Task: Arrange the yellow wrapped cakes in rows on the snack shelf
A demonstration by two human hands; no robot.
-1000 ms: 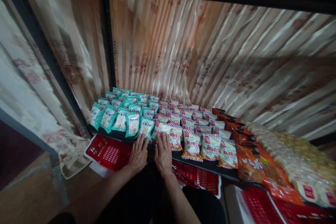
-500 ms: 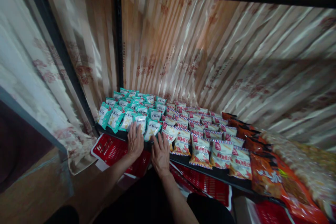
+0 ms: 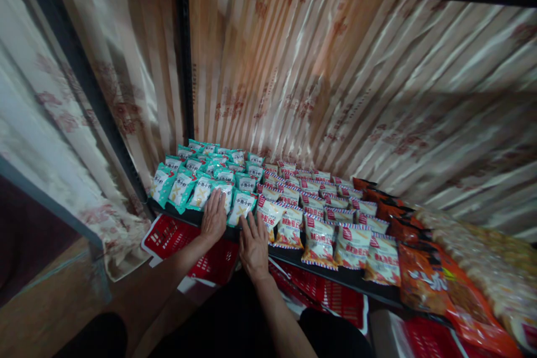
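Rows of teal-and-white snack bags stand at the left end of a dark shelf. My left hand lies with stretched fingers against the front of one teal bag, partly covering it. Just right of it, my right hand has its fingers spread at the shelf's front edge, by the lower edge of another teal snack bag. Neither hand is wrapped around a bag. White snack bags with striped edges and red print stand in rows right beside the teal ones.
Orange snack bags and clear-wrapped goods fill the shelf's right part. Red plastic baskets sit below the shelf. A pleated patterned curtain hangs behind, and a dark metal post rises at the back left corner.
My left hand has shifted slightly up over the teal bag's front. My right hand has stayed nearly in place. The camera view has moved a little; the bags look the same.
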